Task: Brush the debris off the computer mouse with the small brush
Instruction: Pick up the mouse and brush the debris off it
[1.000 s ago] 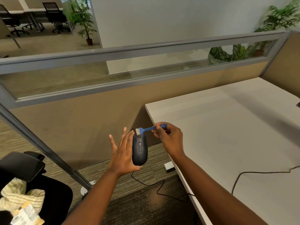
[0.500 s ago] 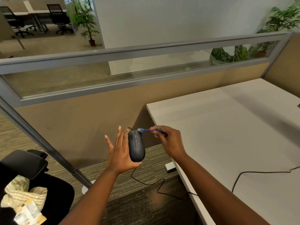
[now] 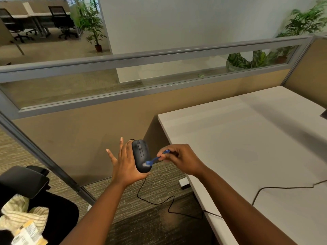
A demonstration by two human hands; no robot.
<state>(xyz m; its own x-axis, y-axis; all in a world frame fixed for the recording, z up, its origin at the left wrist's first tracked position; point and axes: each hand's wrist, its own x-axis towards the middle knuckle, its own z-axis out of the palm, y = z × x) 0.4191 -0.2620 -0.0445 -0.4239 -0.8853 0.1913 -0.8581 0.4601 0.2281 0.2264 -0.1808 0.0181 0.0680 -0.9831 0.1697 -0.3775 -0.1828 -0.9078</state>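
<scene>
Since half a second back the brush head has swept down from the front tip of the mouse to its rear hump, so the stroke runs front to back along the top shell. Biggest thing nearby is the white desk [image 3: 256, 147], and the whole job is being done off its left edge, over the carpet [image 3: 155, 190], which I'd say is smart since crumbs drop on the floor and not the worktop. Left hand [image 3: 124, 165] has the computer mouse [image 3: 140, 156] resting against the palm, fingers straight and spread, thumb tucked under the rear end, buttons facing up. Its cable [image 3: 159, 202] hangs in a loop down to the desk side. Right hand [image 3: 178, 159] is pinching the handle of the small brush [image 3: 155, 159] between thumb and fingertips, white bristles blurred on the lower shell, so it's mid-stroke. My take: keep strokes light and one-way, flicking off the back edge, and work the bristles into the scroll wheel slot and button seams where grit hides. That flat-palm hold looks a bit loose to me, so don't press hard or the mouse could slide off.
</scene>
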